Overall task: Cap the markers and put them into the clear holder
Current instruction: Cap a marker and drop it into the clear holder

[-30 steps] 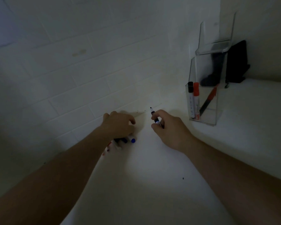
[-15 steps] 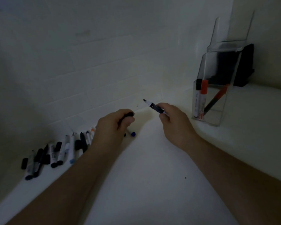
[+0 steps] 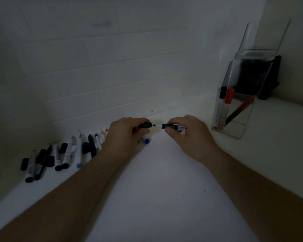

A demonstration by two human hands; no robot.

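My right hand (image 3: 187,135) grips an uncapped marker (image 3: 166,126) held level, its tip pointing left. My left hand (image 3: 124,137) pinches a black cap (image 3: 144,125) whose open end faces that tip; a small gap separates them. The clear holder (image 3: 234,130) stands at the right by the wall corner and holds a black-capped marker (image 3: 221,102), an orange-capped marker (image 3: 228,100) and a leaning red-and-black pen (image 3: 240,110). Several loose markers and caps (image 3: 63,154) lie in a row on the white counter to the left, partly hidden by my left forearm.
A blue-ended marker (image 3: 146,140) lies just under my left hand. A dark object (image 3: 268,79) stands behind the holder on a raised ledge. The tiled wall (image 3: 112,67) runs close behind the counter.
My left hand lifted the black cap off the counter and turned it toward the marker. My right hand levelled the marker and brought its tip close to the cap.
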